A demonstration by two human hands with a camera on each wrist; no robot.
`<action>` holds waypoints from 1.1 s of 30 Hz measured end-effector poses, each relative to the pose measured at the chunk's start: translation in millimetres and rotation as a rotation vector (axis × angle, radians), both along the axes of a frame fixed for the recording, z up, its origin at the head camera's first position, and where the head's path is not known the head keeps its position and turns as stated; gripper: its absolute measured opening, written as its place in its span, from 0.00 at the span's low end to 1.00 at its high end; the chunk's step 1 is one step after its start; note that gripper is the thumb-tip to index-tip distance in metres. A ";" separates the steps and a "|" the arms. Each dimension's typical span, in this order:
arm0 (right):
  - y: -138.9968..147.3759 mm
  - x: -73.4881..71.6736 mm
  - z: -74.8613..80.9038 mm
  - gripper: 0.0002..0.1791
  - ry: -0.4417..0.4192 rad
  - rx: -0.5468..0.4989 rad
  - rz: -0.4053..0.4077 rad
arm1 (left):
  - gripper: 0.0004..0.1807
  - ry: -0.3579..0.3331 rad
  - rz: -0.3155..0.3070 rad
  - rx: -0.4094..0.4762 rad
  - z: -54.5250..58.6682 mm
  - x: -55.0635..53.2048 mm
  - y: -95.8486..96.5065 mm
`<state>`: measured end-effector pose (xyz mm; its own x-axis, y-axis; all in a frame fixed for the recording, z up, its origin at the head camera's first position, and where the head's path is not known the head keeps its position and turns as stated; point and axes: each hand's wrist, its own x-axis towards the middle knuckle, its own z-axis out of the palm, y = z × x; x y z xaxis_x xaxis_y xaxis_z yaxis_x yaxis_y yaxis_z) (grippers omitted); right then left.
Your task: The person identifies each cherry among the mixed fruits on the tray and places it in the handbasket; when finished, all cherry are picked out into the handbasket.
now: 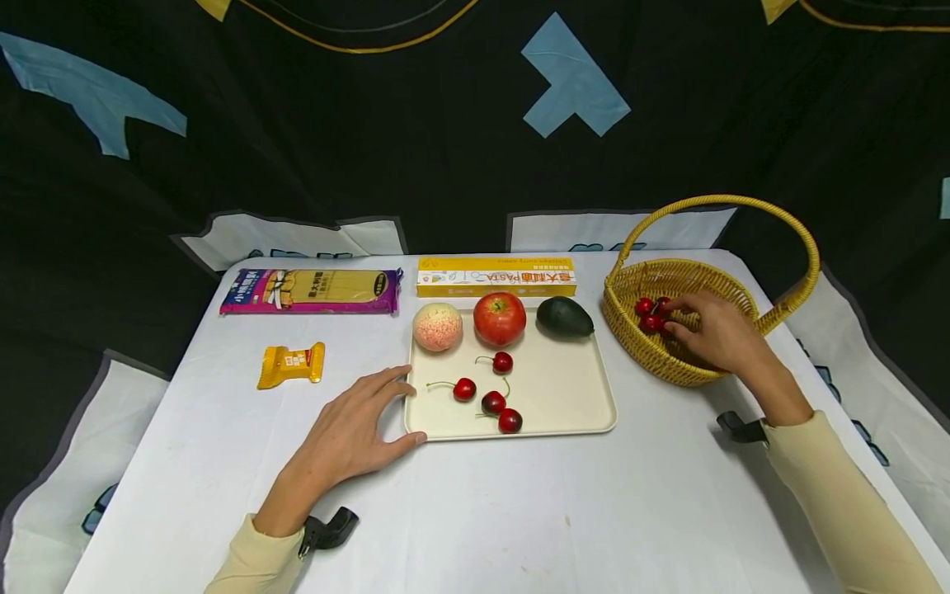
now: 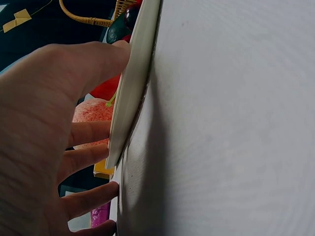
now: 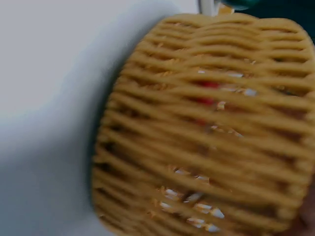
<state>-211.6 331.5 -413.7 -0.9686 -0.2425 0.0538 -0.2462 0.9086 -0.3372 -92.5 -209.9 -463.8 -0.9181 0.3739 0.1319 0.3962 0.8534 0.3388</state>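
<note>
White surface (image 1: 519, 511), dark backdrop (image 1: 371, 140). Basket (image 1: 629, 340) at tray's (image 1: 564, 388) two o'clock. Right hand (image 1: 708, 326) inside, at cherries (image 1: 650, 323); clamped or not, cannot tell. Left hand (image 1: 352, 425), fingers apart, touches tray's nine-o'clock edge. Advisable: pinch lightly, lift clear of handle (image 1: 727, 199).

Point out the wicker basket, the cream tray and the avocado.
Wicker basket (image 1: 640, 350), head view: outer wall, front left.
Cream tray (image 1: 567, 388), head view: bare floor, right half.
Avocado (image 1: 565, 318), head view: middle of its dark skin.
</note>
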 end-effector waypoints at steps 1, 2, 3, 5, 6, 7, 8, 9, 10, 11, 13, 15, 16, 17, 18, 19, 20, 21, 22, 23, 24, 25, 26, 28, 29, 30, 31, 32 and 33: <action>-2.0 1.1 2.3 0.20 0.021 -0.006 -0.006 | 0.36 0.001 -0.001 0.002 -0.1 0.0 -0.1; -3.7 2.2 4.6 0.20 0.043 -0.011 -0.011 | 0.36 0.001 -0.002 0.004 0.1 0.0 0.0; -5.6 3.1 7.1 0.20 0.062 -0.018 -0.015 | 0.36 0.001 -0.003 0.006 0.1 -0.1 0.0; -11.5 6.1 13.3 0.20 0.097 -0.028 -0.022 | 0.36 0.002 -0.005 0.006 0.3 -0.2 -0.1; -14.9 8.2 16.7 0.21 0.111 -0.036 -0.026 | 0.36 0.002 -0.005 0.006 0.3 -0.1 -0.1; -18.4 10.3 19.8 0.21 0.125 -0.043 -0.027 | 0.36 0.001 -0.005 0.005 0.3 -0.1 -0.1; -22.4 12.4 22.6 0.21 0.138 -0.050 -0.023 | 0.36 0.000 -0.003 0.005 0.3 -0.1 -0.1; -26.6 14.7 25.3 0.21 0.154 -0.055 -0.016 | 0.36 0.000 -0.003 0.005 0.1 -0.1 -0.1; -30.9 17.3 27.8 0.20 0.173 -0.061 -0.006 | 0.36 -0.001 -0.003 0.004 0.0 0.0 -0.1; -35.0 19.8 29.3 0.20 0.195 -0.066 0.008 | 0.36 -0.001 -0.002 0.005 -0.1 0.1 0.0; -43.1 24.0 31.5 0.19 0.239 -0.071 0.040 | 0.36 -0.001 -0.003 0.005 -0.2 0.1 0.0; -51.1 27.3 32.9 0.18 0.275 -0.076 0.074 | 0.36 -0.001 -0.004 0.006 -0.1 0.1 0.1; -55.0 28.8 33.5 0.18 0.288 -0.079 0.089 | 0.36 -0.001 -0.005 0.006 0.0 0.1 0.1; -59.1 30.1 33.7 0.18 0.300 -0.080 0.104 | 0.36 0.000 -0.005 0.006 0.2 0.1 0.1; -63.3 31.3 33.9 0.18 0.309 -0.084 0.117 | 0.36 0.000 -0.005 0.007 0.5 0.1 0.1; -67.5 32.5 33.5 0.18 0.318 -0.088 0.133 | 0.36 0.000 -0.005 0.007 0.7 0.1 0.1; -71.6 33.6 32.7 0.18 0.325 -0.093 0.149 | 0.36 0.000 -0.004 0.007 0.9 0.1 0.0; -75.8 34.9 31.5 0.17 0.335 -0.097 0.169 | 0.36 0.000 -0.004 0.007 1.0 0.1 -0.2; -80.1 36.2 29.7 0.17 0.347 -0.100 0.190 | 0.36 0.000 -0.004 0.006 1.0 0.1 -0.3; -84.4 37.5 27.6 0.17 0.356 -0.106 0.211 | 0.36 -0.001 -0.004 0.007 1.1 0.1 -0.4; -88.8 38.9 25.4 0.17 0.365 -0.112 0.233 | 0.36 -0.002 -0.003 0.006 1.1 0.2 -0.4; -93.1 40.5 22.9 0.16 0.371 -0.115 0.252 | 0.36 -0.003 -0.003 0.007 1.0 0.2 -0.4; -97.5 42.0 20.4 0.17 0.374 -0.117 0.272 | 0.36 -0.004 -0.004 0.007 1.0 0.2 -0.4; -106.2 45.0 15.7 0.18 0.374 -0.117 0.306 | 0.36 -0.006 -0.005 0.009 1.0 0.3 -0.3; -110.5 46.5 13.3 0.18 0.366 -0.118 0.318 | 0.36 -0.007 -0.005 0.010 1.1 0.4 -0.3; -114.7 48.0 11.1 0.19 0.357 -0.116 0.330 | 0.36 -0.007 -0.005 0.011 1.1 0.4 -0.2; -118.7 49.4 8.6 0.19 0.348 -0.114 0.341 | 0.36 -0.007 -0.004 0.012 1.2 0.4 -0.1; -122.6 50.7 6.4 0.19 0.338 -0.111 0.352 | 0.35 -0.007 -0.004 0.013 1.3 0.5 0.0; -126.4 52.3 4.5 0.19 0.328 -0.110 0.363 | 0.35 -0.007 -0.004 0.013 1.4 0.6 0.1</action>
<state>-159.4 205.0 -409.2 -0.7504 -0.5366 0.3859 -0.6493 0.7078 -0.2782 -92.0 -209.8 -462.4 -0.9175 0.3758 0.1305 0.3972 0.8474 0.3524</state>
